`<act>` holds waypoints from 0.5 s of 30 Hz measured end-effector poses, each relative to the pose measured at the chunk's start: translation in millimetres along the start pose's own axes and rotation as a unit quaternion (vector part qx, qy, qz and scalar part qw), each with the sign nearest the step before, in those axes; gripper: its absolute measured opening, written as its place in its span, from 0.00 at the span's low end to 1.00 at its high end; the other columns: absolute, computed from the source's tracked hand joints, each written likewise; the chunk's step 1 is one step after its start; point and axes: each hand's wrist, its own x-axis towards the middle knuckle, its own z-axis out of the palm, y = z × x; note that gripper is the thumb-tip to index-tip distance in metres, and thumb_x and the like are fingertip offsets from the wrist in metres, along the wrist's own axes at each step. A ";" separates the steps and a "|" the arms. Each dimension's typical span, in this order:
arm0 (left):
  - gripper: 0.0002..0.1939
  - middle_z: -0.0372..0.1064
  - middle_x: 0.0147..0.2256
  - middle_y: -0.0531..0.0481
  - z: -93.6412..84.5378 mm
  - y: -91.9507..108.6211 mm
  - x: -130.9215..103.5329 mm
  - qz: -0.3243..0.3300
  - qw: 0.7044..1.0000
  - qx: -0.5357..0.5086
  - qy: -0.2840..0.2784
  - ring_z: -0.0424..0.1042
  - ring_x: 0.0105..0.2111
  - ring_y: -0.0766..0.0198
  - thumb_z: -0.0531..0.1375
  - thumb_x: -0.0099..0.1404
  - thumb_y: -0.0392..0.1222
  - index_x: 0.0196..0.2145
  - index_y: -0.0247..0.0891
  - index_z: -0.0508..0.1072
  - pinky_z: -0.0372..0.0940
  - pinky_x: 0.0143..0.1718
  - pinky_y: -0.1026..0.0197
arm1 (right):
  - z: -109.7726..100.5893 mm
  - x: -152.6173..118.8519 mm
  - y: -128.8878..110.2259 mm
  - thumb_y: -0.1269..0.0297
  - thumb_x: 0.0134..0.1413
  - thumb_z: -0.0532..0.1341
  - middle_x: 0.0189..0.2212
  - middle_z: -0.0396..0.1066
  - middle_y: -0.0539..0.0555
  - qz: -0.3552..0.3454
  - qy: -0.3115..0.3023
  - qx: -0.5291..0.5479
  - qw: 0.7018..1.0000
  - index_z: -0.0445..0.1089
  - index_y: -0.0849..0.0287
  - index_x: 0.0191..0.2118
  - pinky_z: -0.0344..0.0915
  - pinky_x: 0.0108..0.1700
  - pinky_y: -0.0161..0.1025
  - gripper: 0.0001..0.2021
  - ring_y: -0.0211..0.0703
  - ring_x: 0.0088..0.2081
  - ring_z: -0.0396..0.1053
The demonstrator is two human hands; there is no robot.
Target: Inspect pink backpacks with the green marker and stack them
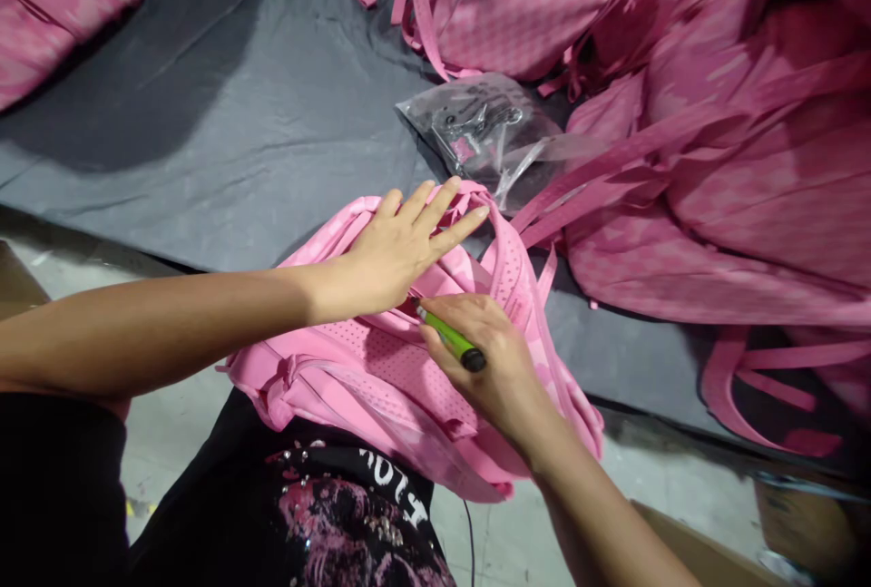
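Note:
A pink backpack (422, 378) with dotted mesh padding and shoulder straps lies at the table's front edge, against my body. My left hand (401, 247) rests on its upper part with the fingers spread out flat. In my right hand (494, 351) is a green tool with a black end, which looks like a marker pen (450, 338). Its dark tip points at the backpack fabric just below my left palm. What exactly the tip touches is too small to make out.
Behind the backpack lies a clear plastic bag (486, 129) with dark and pink small parts inside. More pink backpacks (762, 206) are heaped on the right and at the back. Another pink bag (61, 6) is at far left. Grey cloth (306, 106) covers the table.

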 end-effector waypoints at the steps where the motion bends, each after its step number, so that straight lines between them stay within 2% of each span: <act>1: 0.54 0.28 0.71 0.32 -0.3 -0.3 0.4 -0.001 1.000 0.001 -0.006 0.41 0.68 0.37 0.62 0.61 0.42 0.70 0.39 0.27 0.46 0.61 0.42 | 4.1 0.6 0.3 0.63 0.61 0.59 0.40 0.78 0.57 0.002 0.016 0.005 1.000 0.75 0.57 0.46 0.71 0.45 0.51 0.11 0.51 0.42 0.72; 7: 0.51 0.31 0.71 0.34 -11.3 -2.1 1.3 0.016 0.999 0.004 -0.047 0.48 0.65 0.39 0.59 0.61 0.38 0.71 0.38 0.30 0.48 0.59 0.43 | 18.0 -3.2 -5.2 0.65 0.59 0.61 0.39 0.78 0.56 0.033 0.080 -0.026 0.996 0.74 0.57 0.45 0.68 0.47 0.52 0.10 0.50 0.41 0.70; 10: 0.49 0.33 0.70 0.32 -12.1 -3.3 1.8 0.019 0.999 0.008 -0.038 0.52 0.62 0.40 0.60 0.61 0.37 0.71 0.37 0.34 0.50 0.57 0.45 | 20.5 -2.6 -10.2 0.64 0.59 0.61 0.37 0.78 0.56 0.050 0.091 -0.005 0.995 0.75 0.58 0.42 0.68 0.45 0.50 0.08 0.50 0.40 0.71; 15: 0.47 0.36 0.70 0.31 -7.3 -6.6 0.6 0.042 0.999 0.017 -0.019 0.55 0.61 0.43 0.59 0.61 0.35 0.71 0.38 0.36 0.51 0.55 0.48 | 24.9 -0.4 -19.3 0.65 0.59 0.60 0.36 0.77 0.59 0.062 0.124 -0.052 0.989 0.75 0.62 0.40 0.67 0.45 0.52 0.08 0.52 0.39 0.72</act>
